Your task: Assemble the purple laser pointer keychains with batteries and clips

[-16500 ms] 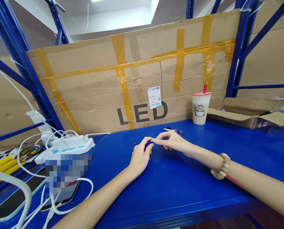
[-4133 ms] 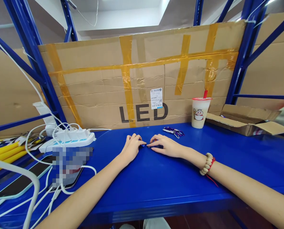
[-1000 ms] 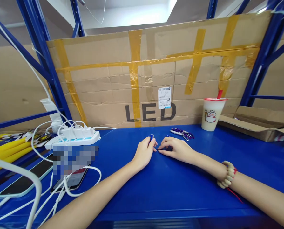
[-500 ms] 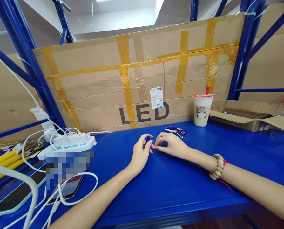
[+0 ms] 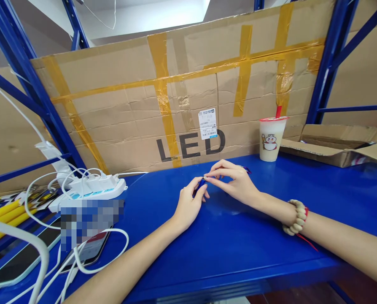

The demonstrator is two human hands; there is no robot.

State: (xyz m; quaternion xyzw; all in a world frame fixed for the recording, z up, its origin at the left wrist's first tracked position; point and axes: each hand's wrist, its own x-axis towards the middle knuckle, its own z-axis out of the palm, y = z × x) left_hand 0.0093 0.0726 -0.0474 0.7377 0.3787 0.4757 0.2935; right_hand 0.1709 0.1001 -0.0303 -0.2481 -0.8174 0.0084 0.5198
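My left hand is closed around a small dark-blue cylinder, which points up between thumb and fingers. From the right, my right hand pinches at the cylinder's top end with thumb and forefinger. A tiny silvery bit shows at those fingertips; whether it is part of the cylinder or separate, I cannot tell. Behind my right hand, a purple piece of the small metal items on the blue surface peeks out; the others are mostly hidden.
At the left lie a white power strip, looping white cables and two phones, one dark-screened phone nearest. A drink cup with a red straw stands at the back right beside an open cardboard box. A taped cardboard panel stands behind.
My right hand has come to the top of the blue cylinder and pinches there. The cylinder has tilted slightly in my left hand. The view has shifted a little.
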